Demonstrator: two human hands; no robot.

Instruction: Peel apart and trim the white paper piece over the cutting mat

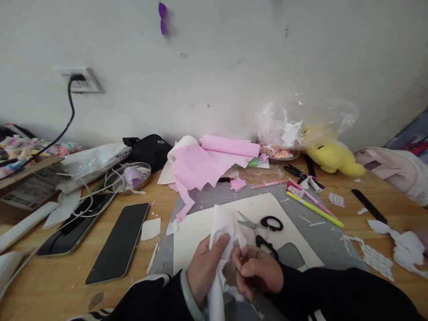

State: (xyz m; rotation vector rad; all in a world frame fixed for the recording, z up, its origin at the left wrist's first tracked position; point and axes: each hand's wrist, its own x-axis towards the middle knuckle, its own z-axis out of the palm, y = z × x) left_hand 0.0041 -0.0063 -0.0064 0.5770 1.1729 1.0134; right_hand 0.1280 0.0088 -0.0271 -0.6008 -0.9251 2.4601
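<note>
On the wooden desk (50, 285), two phones (117, 243) lie at the left. The left hand (204, 267) grips a white paper piece (223, 227) with the thumb pressed on it. The right hand (259, 269) pinches its lower edge with curled fingers. Black-handled scissors (264, 223) lie just behind, on a cream sheet (200, 229).

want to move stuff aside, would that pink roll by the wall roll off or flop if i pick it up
The pink roll probably won't roll far: its loose sheet trails out and drapes over the table, likely acting as a brake. Lifted, that torn, curling tail would likely hang limp. It looks thin and light, so probably easy to tear.
</note>
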